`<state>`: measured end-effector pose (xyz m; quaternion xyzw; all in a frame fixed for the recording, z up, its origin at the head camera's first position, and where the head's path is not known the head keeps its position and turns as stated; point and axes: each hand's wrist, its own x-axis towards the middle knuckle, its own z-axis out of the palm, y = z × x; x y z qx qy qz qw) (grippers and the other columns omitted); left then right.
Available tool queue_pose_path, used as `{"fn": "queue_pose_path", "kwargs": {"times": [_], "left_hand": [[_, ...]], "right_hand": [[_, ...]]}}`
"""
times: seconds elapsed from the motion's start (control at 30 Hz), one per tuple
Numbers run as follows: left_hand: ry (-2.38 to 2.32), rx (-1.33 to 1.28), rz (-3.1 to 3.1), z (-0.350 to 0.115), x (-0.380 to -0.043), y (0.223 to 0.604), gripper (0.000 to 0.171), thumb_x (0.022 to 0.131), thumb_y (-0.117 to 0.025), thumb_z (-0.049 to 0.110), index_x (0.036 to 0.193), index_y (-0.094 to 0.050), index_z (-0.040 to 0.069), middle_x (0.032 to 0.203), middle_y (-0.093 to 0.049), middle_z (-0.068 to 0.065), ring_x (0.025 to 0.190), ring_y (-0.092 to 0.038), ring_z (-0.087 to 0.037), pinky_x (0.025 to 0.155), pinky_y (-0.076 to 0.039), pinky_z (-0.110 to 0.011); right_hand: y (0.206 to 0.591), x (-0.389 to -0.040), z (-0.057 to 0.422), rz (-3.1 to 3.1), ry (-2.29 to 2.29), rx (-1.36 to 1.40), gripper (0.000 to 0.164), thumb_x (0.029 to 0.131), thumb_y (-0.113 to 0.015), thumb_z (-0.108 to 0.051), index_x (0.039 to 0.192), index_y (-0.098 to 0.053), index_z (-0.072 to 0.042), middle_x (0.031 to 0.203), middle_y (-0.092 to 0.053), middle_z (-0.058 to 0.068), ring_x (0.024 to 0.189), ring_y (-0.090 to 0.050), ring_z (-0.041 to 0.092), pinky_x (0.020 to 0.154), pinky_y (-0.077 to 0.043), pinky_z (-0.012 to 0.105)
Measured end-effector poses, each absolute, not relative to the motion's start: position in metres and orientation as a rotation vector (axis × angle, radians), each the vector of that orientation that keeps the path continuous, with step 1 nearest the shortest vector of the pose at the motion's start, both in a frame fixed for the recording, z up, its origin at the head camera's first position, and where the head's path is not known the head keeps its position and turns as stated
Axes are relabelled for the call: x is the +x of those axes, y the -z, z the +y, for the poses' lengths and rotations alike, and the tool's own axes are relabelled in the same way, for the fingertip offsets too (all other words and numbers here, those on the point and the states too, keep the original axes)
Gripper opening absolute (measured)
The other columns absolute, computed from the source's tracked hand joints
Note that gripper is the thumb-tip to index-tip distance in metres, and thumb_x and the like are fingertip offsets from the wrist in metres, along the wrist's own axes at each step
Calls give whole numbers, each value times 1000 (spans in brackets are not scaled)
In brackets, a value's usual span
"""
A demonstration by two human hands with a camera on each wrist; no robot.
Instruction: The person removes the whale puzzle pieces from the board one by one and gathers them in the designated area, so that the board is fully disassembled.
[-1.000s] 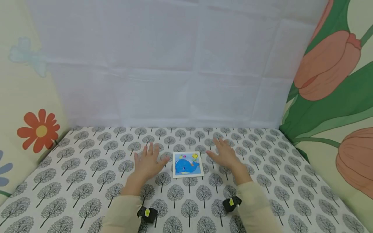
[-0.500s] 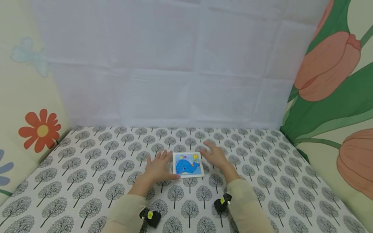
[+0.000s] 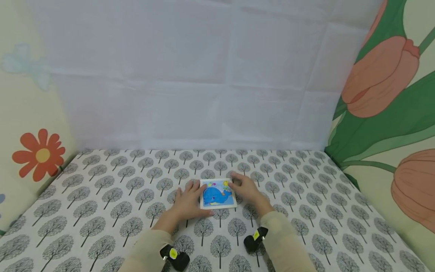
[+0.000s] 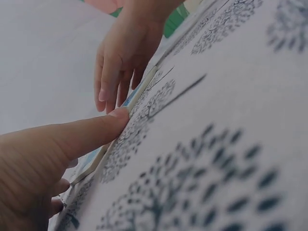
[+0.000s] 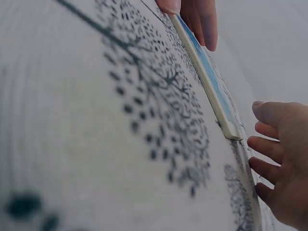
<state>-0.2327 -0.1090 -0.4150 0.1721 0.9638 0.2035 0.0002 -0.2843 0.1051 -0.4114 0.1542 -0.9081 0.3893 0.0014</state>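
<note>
A small square board (image 3: pixel 217 194) with a white rim and a blue whale picture lies on the tree-print cloth. My left hand (image 3: pixel 188 202) is at its left side, fingers spread. In the left wrist view the left thumb (image 4: pixel 98 132) touches the board's near edge; the other fingers are partly hidden behind it. My right hand (image 3: pixel 247 190) is by the upper right corner, its thumb over or close to the rim. From the right wrist view, a small gap shows between the right fingers (image 5: pixel 269 149) and the board's end (image 5: pixel 233 132).
White cloth with tree prints (image 3: pixel 136 215) covers the table around the board. A white sheet (image 3: pixel 190 105) hangs behind the far edge. Flower-patterned walls stand at left and right. Each forearm carries a black wrist camera (image 3: pixel 178 258).
Both hands have moved inward from either side to the board. The left thumb has come to its near edge, and the right hand to its upper right corner. The board stays about in place.
</note>
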Motion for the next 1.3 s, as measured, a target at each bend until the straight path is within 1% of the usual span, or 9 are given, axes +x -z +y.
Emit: {"fn": "queue_pose_path", "kwargs": {"times": [0.17,0.27,0.4,0.5,0.6,0.77,0.93,1.1,1.3], "left_hand": [[-687,558,3043,-110,-232,419,88,64,-63,59,133,-37,11,138,-21,-16,126,-9,-35,93,-1,-59],[-695,552,3046,-111,-233,421,85,66,-62,57,132,-38,11,138,-22,-15,126,-10,-34,93,-1,-59],[-766,566,3049,-112,-233,422,83,66,-61,59,131,-40,10,137,-25,-16,126,-10,-34,93,0,-58],[-841,608,3054,-114,-230,421,84,68,-55,64,130,-40,10,136,-26,-17,127,-10,-32,94,2,-57],[-881,644,3062,-114,-227,420,83,69,-52,65,130,-41,10,136,-27,-18,127,-10,-32,94,3,-57],[-819,651,3083,-113,-227,422,73,71,-60,53,128,-44,10,136,-28,-14,126,-12,-34,94,-1,-57],[-774,709,3080,-112,-226,423,62,75,-60,46,127,-46,14,136,-29,-11,125,-15,-35,93,-4,-59],[-804,799,3062,-110,-225,423,56,77,-61,38,126,-48,13,135,-30,-13,125,-14,-37,93,-6,-60],[-787,853,3052,-104,-226,425,56,78,-58,39,126,-47,13,136,-30,-13,125,-16,-36,92,-7,-61]], "right_hand": [[419,-284,103,-2811,-1201,494,38,83,-58,-20,118,-54,-6,122,-48,11,116,-38,28,94,-27,43],[423,-284,103,-2783,-1209,520,36,82,-59,-15,116,-54,-4,122,-48,13,116,-37,29,94,-27,44],[426,-284,104,-2755,-1218,520,36,80,-61,-14,114,-56,-4,121,-48,13,115,-38,30,94,-27,44],[427,-284,103,-2736,-1213,512,34,79,-62,-14,112,-58,-5,119,-50,11,114,-40,28,94,-27,42],[427,-283,103,-2712,-1205,518,33,79,-63,-13,110,-59,-3,117,-52,10,113,-41,28,94,-28,42],[427,-281,102,-2697,-1209,520,31,79,-63,-12,108,-61,-3,116,-53,10,112,-42,28,94,-28,42],[426,-282,100,-2703,-1211,498,28,78,-64,-12,104,-63,-4,116,-53,9,112,-42,28,93,-28,42],[427,-284,99,-2725,-1229,436,25,77,-64,-13,102,-64,-6,116,-53,7,112,-42,27,92,-30,42],[427,-285,99,-2741,-1269,392,24,77,-64,-13,100,-64,-7,117,-53,6,113,-41,27,93,-29,43]]}}
